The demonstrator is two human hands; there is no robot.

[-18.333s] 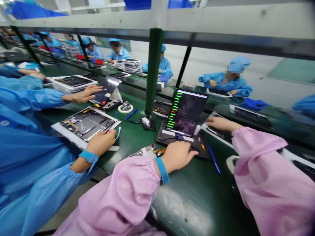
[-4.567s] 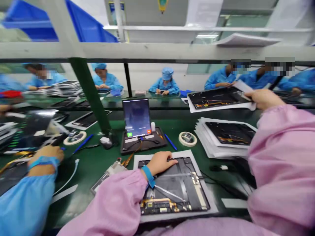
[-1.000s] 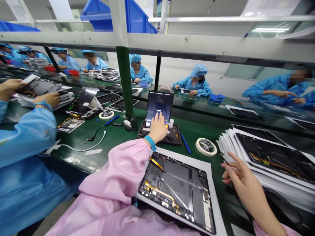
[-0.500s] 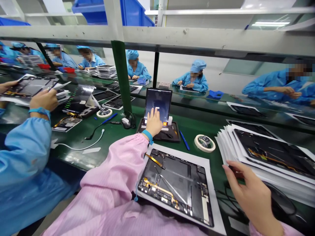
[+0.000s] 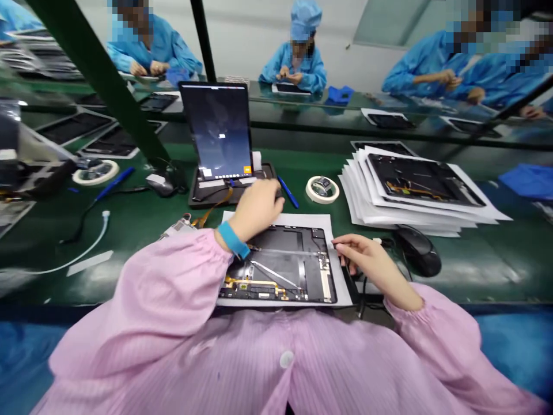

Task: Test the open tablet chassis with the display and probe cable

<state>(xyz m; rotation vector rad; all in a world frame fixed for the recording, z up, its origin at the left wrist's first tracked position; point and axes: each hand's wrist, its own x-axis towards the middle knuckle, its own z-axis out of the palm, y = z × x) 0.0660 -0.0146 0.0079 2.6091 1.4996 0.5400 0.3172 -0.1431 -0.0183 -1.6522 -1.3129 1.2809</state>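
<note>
An opened tablet housing [image 5: 276,265], with ribbon cables and small boards inside, lies on white paper [image 5: 345,291] in front of me. My left hand [image 5: 258,208], with a blue wrist band [image 5: 233,239], hovers over the housing's far edge. Its fingers point away and down, and their tips are hidden or smeared. At the housing's right edge is my right hand [image 5: 360,256], thumb and forefinger pinched together. Whatever they hold, if anything, is too small to make out. Behind the left hand a lit tablet screen [image 5: 218,127] leans upright on a dark tray [image 5: 199,193].
Right of the tray are a blue pen [image 5: 288,192] and a tape roll [image 5: 322,190]. Farther right, a stack of paper and housings [image 5: 415,213] stands behind a black mouse [image 5: 418,251]. A white cable [image 5: 93,245] lies left. Several co-workers in blue sit across the bench.
My left hand has left the lit screen and come back toward the housing. My right hand has moved in to the housing's right edge. The view has tilted down and turned right.
</note>
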